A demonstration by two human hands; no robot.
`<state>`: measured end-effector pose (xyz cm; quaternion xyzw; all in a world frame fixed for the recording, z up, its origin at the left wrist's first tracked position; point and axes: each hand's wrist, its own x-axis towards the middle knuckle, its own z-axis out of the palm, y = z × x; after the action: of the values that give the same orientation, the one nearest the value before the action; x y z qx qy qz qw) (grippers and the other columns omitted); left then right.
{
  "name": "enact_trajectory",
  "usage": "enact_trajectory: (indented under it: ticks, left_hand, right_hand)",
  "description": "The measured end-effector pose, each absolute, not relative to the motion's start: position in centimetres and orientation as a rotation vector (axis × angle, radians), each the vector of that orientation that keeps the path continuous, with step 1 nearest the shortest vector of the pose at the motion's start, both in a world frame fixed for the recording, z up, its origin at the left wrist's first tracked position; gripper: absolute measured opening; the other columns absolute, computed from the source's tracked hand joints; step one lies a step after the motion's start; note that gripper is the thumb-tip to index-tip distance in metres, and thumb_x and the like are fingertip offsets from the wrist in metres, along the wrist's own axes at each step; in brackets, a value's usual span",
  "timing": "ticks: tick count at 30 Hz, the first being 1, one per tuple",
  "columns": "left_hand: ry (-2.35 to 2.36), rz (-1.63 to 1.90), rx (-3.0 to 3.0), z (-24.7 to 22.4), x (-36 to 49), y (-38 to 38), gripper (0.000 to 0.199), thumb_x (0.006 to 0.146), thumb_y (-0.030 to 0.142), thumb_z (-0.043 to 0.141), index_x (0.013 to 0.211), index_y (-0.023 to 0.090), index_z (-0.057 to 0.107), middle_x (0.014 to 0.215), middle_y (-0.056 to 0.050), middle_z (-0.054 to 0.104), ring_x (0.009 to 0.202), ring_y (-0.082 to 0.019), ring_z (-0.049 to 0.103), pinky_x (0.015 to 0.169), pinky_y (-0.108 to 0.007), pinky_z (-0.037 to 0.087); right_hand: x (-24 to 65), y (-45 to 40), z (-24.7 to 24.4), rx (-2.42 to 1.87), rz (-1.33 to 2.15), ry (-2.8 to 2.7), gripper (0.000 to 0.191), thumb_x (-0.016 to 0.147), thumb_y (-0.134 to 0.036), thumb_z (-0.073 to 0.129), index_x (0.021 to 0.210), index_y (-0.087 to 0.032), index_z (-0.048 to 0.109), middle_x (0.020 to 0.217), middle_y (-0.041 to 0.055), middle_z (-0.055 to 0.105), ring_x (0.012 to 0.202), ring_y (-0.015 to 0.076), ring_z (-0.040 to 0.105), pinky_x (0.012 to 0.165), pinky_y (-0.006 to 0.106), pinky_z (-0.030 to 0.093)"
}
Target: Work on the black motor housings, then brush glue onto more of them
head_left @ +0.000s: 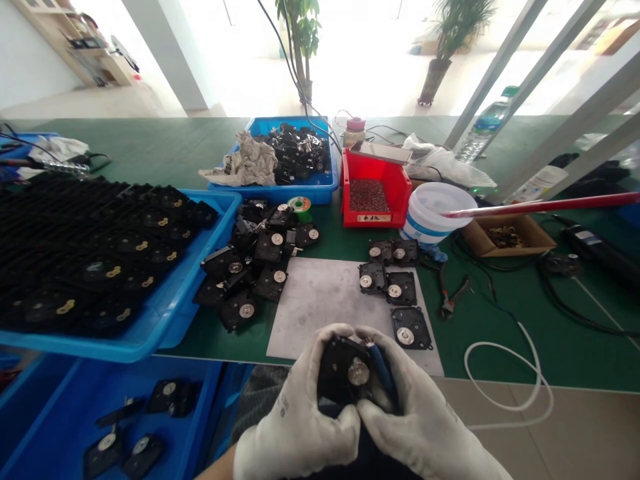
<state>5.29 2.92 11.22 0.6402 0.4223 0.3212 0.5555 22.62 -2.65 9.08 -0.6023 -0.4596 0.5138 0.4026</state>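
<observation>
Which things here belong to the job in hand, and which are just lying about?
Job: left gloved hand, right gloved hand, black plastic housing, blue-handled tool, matching housings on the grey sheet.
Lying about: red bin, white bucket, pliers, water bottle.

LIGHT: daylight is flooding through the far glazing [380,60] | WALL: a white wall [30,60] is running along the left, a wooden shelf [95,47] standing against it | PLANTS: a potted tree [300,33] and a potted plant [434,80] are standing beyond the green worktop [150,143] | FLOOR: pale tiles [590,427] are showing at lower right
</observation>
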Motion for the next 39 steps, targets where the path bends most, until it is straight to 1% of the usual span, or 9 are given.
enact_trajectory:
  ticks: [2, 4, 6, 9, 13, 18, 24, 28, 39]
  left_hand:
    - [0.986, 0.699, 1.352, 11.2, 5.1, 3.2, 0.073, 0.060, 0.010, 0.063, 0.131, 0.023, 0.059, 0.127, -0.007, 0.072, 0.119, -0.032, 0.069, 0.102, -0.040, 0.059]
    - [0.922, 0.644, 1.146, 11.0, 5.0, 3.4, 0.067, 0.068, 0.018, 0.067, 0.134, 0.022, 0.057, 0.129, -0.009, 0.070, 0.102, -0.027, 0.074, 0.084, -0.035, 0.063]
    - [0.857, 0.635, 0.970, 10.8, 5.0, 3.5, 0.060, 0.079, 0.032, 0.071, 0.136, 0.022, 0.055, 0.130, -0.011, 0.067, 0.081, -0.021, 0.075, 0.064, -0.029, 0.061]
    - [0.888, 0.658, 0.876, 10.8, 5.5, 3.5, 0.058, 0.082, 0.043, 0.074, 0.132, 0.020, 0.056, 0.123, -0.011, 0.066, 0.068, -0.016, 0.070, 0.051, -0.023, 0.055]
    - [0.990, 0.636, 0.938, 11.1, 5.9, 3.4, 0.058, 0.076, 0.038, 0.075, 0.128, 0.017, 0.059, 0.114, -0.010, 0.069, 0.060, -0.013, 0.064, 0.045, -0.021, 0.051]
    - [1.025, 0.576, 0.988, 10.8, 5.6, 3.1, 0.062, 0.077, 0.033, 0.070, 0.135, 0.016, 0.058, 0.096, -0.006, 0.071, 0.052, -0.010, 0.057, 0.043, -0.020, 0.046]
    - [0.994, 0.563, 1.013, 10.3, 5.1, 2.7, 0.059, 0.083, 0.030, 0.066, 0.141, 0.018, 0.056, 0.092, -0.005, 0.071, 0.056, -0.012, 0.060, 0.047, -0.020, 0.048]
    - [1.029, 0.554, 1.030, 10.2, 5.1, 2.4, 0.061, 0.081, 0.029, 0.066, 0.141, 0.019, 0.056, 0.085, -0.003, 0.069, 0.054, -0.013, 0.059, 0.045, -0.019, 0.046]
    - [1.062, 0.545, 1.066, 9.9, 5.1, 2.5, 0.060, 0.080, 0.030, 0.065, 0.139, 0.020, 0.059, 0.109, -0.010, 0.074, 0.058, -0.014, 0.065, 0.046, -0.021, 0.048]
  right_hand:
    - [23.3, -2.3, 9.0, -1.529, 1.255, -1.117, 0.073, 0.077, -0.020, 0.073, 0.146, -0.025, 0.051, 0.136, 0.0109, 0.069, 0.127, 0.0278, 0.067, 0.107, 0.041, 0.057]
    - [24.2, -2.1, 8.7, -1.536, 1.178, -1.068, 0.058, 0.087, -0.032, 0.072, 0.142, -0.025, 0.054, 0.120, 0.0100, 0.073, 0.105, 0.0246, 0.074, 0.093, 0.037, 0.062]
    - [25.0, -2.1, 8.6, -1.545, 1.132, -1.036, 0.039, 0.099, -0.043, 0.062, 0.134, -0.025, 0.057, 0.099, 0.0066, 0.073, 0.082, 0.0205, 0.073, 0.076, 0.031, 0.062]
    - [25.3, -2.3, 9.4, -1.566, 1.153, -1.096, 0.026, 0.104, -0.047, 0.056, 0.114, -0.025, 0.065, 0.079, 0.0023, 0.069, 0.065, 0.0174, 0.066, 0.060, 0.025, 0.055]
    - [24.6, -2.2, 11.4, -1.550, 1.156, -1.255, 0.021, 0.102, -0.039, 0.057, 0.098, -0.024, 0.070, 0.081, 0.0022, 0.070, 0.069, 0.0166, 0.065, 0.063, 0.024, 0.053]
    - [23.9, -1.7, 12.5, -1.578, 1.219, -1.259, 0.010, 0.095, -0.032, 0.061, 0.095, -0.022, 0.065, 0.076, -0.0023, 0.065, 0.066, 0.0132, 0.060, 0.060, 0.021, 0.049]
    - [23.1, -1.6, 13.6, -1.591, 1.251, -1.166, 0.010, 0.094, -0.031, 0.060, 0.091, -0.022, 0.061, 0.078, -0.0022, 0.066, 0.070, 0.0131, 0.061, 0.065, 0.022, 0.048]
    - [23.2, -1.6, 13.5, -1.602, 1.237, -1.180, 0.009, 0.094, -0.030, 0.060, 0.090, -0.022, 0.061, 0.079, -0.0028, 0.064, 0.071, 0.0125, 0.060, 0.066, 0.022, 0.047]
    - [23.8, -1.8, 11.9, -1.602, 1.143, -1.365, 0.009, 0.097, -0.031, 0.054, 0.094, -0.024, 0.058, 0.083, -0.0020, 0.065, 0.079, 0.0142, 0.064, 0.071, 0.023, 0.051]
